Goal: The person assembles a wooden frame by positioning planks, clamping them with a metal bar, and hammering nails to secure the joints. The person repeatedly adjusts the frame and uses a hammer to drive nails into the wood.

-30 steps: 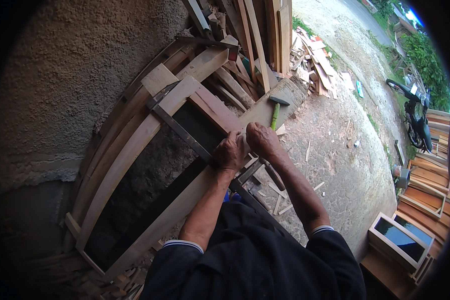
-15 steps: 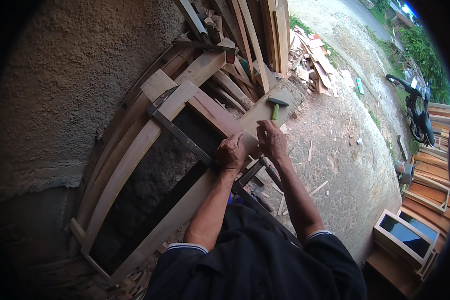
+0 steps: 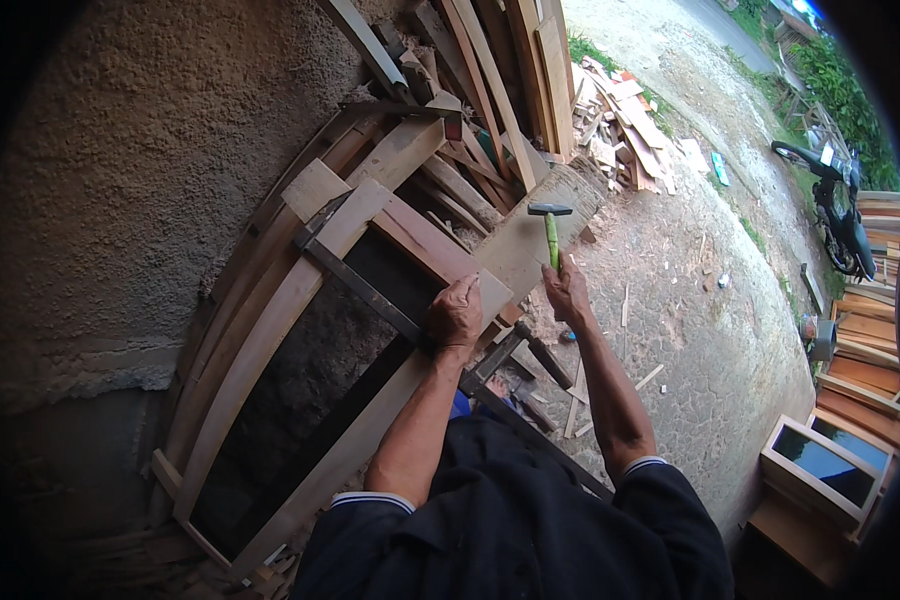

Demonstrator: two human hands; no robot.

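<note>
My right hand (image 3: 568, 290) is wrapped round the lower end of a hammer (image 3: 553, 240) with a green handle and a dark head. The hammer is raised just beyond the near right corner of a wooden frame (image 3: 355, 215). On that corner rests my left hand (image 3: 455, 318), its fingers pressed together; whatever they pinch is too small or hidden to make out. A dark metal bar clamp (image 3: 365, 290) lies across the frame and passes under my left hand. Its screw handle (image 3: 545, 358) sticks out to the right of the frame.
A wide plank (image 3: 530, 230) lies beyond the frame's corner. Boards (image 3: 545, 80) and offcuts stand against the rough wall (image 3: 190, 150) at left. Scrap wood (image 3: 625, 120) is heaped at the back. Glazed frames (image 3: 825, 470) and a motorcycle (image 3: 838, 215) are at right.
My right hand has left the frame's corner, moved right and taken hold of the hammer, which was lying on the plank. My left hand stays at the corner.
</note>
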